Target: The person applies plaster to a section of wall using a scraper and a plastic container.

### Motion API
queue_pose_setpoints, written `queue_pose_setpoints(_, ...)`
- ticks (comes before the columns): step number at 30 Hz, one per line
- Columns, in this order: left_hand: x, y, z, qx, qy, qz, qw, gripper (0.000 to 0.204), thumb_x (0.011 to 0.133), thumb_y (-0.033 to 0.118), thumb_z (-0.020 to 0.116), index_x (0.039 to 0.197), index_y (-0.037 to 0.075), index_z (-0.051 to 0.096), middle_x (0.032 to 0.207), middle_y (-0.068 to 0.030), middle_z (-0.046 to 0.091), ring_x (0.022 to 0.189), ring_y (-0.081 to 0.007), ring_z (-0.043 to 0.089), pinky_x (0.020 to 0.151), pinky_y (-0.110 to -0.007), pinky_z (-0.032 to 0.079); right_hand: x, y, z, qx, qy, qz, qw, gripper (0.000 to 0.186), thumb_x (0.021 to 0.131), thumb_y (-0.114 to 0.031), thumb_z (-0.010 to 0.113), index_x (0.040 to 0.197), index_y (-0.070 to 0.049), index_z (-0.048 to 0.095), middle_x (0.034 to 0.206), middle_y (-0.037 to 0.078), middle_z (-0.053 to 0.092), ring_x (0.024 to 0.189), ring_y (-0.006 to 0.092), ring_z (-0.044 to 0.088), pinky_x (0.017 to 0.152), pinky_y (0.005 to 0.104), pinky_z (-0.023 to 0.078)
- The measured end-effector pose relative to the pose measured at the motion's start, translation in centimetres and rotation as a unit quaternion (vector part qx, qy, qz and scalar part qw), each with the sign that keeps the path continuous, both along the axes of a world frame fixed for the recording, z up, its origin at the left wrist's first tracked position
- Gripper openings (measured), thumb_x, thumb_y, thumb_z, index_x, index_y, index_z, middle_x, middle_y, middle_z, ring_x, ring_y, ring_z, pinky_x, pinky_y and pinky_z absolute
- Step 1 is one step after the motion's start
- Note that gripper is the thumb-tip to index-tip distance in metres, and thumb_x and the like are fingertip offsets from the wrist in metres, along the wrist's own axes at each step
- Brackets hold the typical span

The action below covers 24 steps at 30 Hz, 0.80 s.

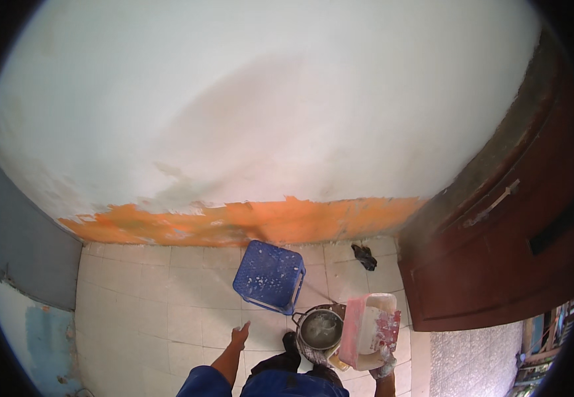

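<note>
From where I stand, with twelve o'clock straight ahead of the person, the right hand (386, 365) grips the near edge of a pink-and-white rectangular plastic container (353, 331) at two o'clock; white smears cover the fingers. The container is tilted, its opening turned upward, with red patches along its right side. Just beside it, at one o'clock, sits a round grey metal pot (303, 339) with a side handle and greyish stuff inside. The left hand (239, 336) is at half past ten, empty, its fingers partly extended over the pale tiled floor (174, 314).

At twelve, a blue plastic stool (269, 274), flecked white, stands near the white wall (247, 119), whose lower band is ragged orange. A crumpled black object (364, 257) lies towards one, and a dark red-brown door (492, 245) stands at two.
</note>
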State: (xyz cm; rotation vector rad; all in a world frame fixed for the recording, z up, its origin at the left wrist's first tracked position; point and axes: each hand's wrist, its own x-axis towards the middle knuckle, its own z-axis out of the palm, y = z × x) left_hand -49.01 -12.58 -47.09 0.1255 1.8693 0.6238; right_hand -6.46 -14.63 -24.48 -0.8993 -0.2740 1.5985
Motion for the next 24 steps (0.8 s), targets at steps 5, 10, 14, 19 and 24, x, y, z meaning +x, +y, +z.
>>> queue_pose_setpoints(5,0.1,4.4,-0.7,0.000,-0.097,0.063,0.993,0.098,0.062,0.057,0.066,0.134,0.006,0.023,0.134,-0.0177,0.029,0.120,-0.0391,0.030,0.087,-0.065,0.028,1.3,0.2,-0.6,-0.029,-0.110,0.035,0.993,0.057,0.078,-0.040,0.054,0.123,-0.007,0.040,0.117,0.011,0.050,0.105,0.0288,0.050,0.090,0.0436,0.041)
queue_pose_setpoints(10,1.5,9.6,-0.4,-0.041,-0.111,0.148,0.982,0.111,0.056,0.059,0.070,0.137,0.010,0.011,0.137,-0.0156,0.023,0.120,-0.0419,0.028,0.089,-0.065,0.028,5.3,-2.9,-6.3,-0.018,-0.185,0.060,0.981,0.058,0.083,-0.027,0.051,0.131,-0.006,0.026,0.129,0.008,0.036,0.118,0.0217,0.036,0.098,0.0360,0.032)
queue_pose_setpoints(14,2.3,12.0,-2.7,-0.057,-0.120,0.241,0.961,0.124,0.052,0.057,0.075,0.137,0.016,-0.005,0.140,-0.0147,0.012,0.116,-0.0480,0.028,0.089,-0.066,0.027,4.1,-2.0,-4.8,-0.084,-0.143,-0.011,0.986,0.055,0.087,-0.018,0.047,0.133,-0.004,0.021,0.133,0.008,0.032,0.121,0.0193,0.033,0.100,0.0329,0.031)
queue_pose_setpoints(19,3.7,14.9,-6.0,-0.012,-0.114,0.296,0.948,0.128,0.049,0.054,0.078,0.133,0.030,-0.015,0.142,-0.0119,0.008,0.114,-0.0490,0.029,0.086,-0.069,0.026,6.5,-5.7,-9.5,-0.074,-0.127,-0.052,0.988,0.048,0.090,-0.021,0.041,0.132,-0.004,0.024,0.131,0.010,0.034,0.116,0.0215,0.039,0.096,0.0350,0.036)
queue_pose_setpoints(24,5.2,16.8,-10.8,0.136,-0.106,0.317,0.933,0.109,0.054,0.035,0.082,0.130,0.034,0.005,0.135,-0.0065,0.023,0.112,-0.0414,0.035,0.081,-0.069,0.031,7.7,-8.1,-12.7,-0.196,-0.075,-0.169,0.963,0.037,0.093,-0.023,0.030,0.124,-0.005,0.038,0.119,0.009,0.047,0.107,0.0159,0.047,0.086,0.0284,0.043)
